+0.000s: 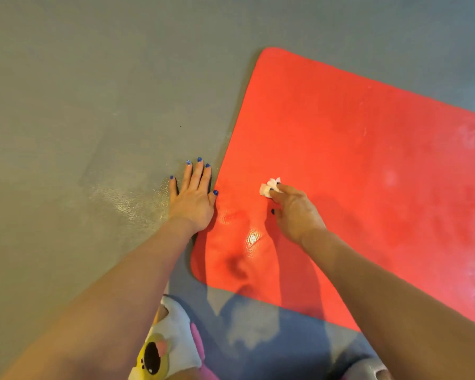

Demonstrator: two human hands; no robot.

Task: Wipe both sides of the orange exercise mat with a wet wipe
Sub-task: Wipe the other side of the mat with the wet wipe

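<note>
Mat (354, 160) lies flat on the floor (93, 91); her right hand (294, 209) pinches the wipe (269, 187) against it. Left hand (194, 196) rests flat beside the mat's edge, fingers straight. She'd do best with long overlapping strokes.

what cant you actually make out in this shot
- Orange mat, head view: its right end is cut off by the frame edge; its underside is hidden against the floor.
- Wet wipe: bunched under the right hand, so its size is unclear.
- Slippers: cut off by the bottom edge.
</note>
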